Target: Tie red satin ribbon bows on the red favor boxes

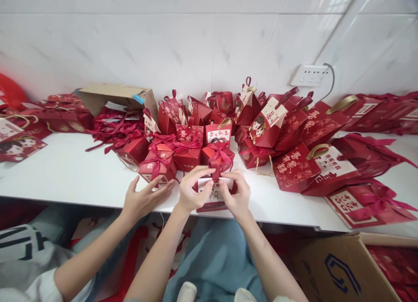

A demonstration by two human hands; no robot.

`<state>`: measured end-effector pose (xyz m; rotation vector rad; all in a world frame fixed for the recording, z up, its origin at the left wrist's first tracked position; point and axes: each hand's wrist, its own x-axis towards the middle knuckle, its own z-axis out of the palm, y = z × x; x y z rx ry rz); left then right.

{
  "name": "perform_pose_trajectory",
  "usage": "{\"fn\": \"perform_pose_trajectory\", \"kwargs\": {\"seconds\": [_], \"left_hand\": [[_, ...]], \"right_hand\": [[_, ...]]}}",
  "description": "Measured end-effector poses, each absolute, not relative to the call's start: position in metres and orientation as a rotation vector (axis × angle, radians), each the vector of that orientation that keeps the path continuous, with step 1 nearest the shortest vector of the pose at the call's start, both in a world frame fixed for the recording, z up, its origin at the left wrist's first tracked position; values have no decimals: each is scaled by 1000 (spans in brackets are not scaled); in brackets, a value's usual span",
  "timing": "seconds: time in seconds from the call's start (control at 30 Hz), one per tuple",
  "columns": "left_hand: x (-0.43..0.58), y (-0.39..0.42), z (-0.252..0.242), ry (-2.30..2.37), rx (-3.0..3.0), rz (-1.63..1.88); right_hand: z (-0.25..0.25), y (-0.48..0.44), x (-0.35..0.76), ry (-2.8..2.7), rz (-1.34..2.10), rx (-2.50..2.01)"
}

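Observation:
Right in front of me, at the table edge, stands a small red gift box (pixel 214 202) with a white printed panel. Dark red ribbon (pixel 214 169) forms a loop at its top. My left hand (pixel 195 189) pinches this ribbon from the left, and my right hand (pixel 237 191) pinches it from the right, thumbs close together. Both hands partly cover the box. To the left, a co-worker's hand (pixel 145 196) reaches toward a red box with a bow (pixel 159 164); contact is hard to tell.
Many red gift boxes (pixel 189 151) crowd the white table (pixel 81 175) before me, more (pixel 297 164) at the right. An open carton (pixel 114 93) holds ribbons (pixel 114 121) at back left. A socket strip (pixel 308 75) is on the wall. Below right stands a big carton (pixel 339 267).

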<state>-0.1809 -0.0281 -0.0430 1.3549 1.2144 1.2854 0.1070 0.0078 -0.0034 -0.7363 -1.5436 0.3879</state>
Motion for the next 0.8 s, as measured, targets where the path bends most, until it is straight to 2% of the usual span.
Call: {"fn": "perform_pose_trajectory", "kwargs": {"seconds": [0.13,0.27,0.37,0.43,0.57,0.8], "left_hand": [[-201,-43,-43,1081,843,940],[-219,-56,-15,964,951,823],[-175,-47,12,997,1327,1024],[-119,-31,22,1119,1619,1514],[-31,-2,19,1118,1831,1641],[-30,0,16,1130,1926,1757]], "right_hand": [[-5,7,106,-1519,395,-758],[-6,7,106,-1513,420,-822],[-5,7,106,-1517,433,-817],[-4,7,107,-1511,453,-804],[-5,9,108,-1501,472,-809],[-4,12,108,-1523,453,-748]]}}
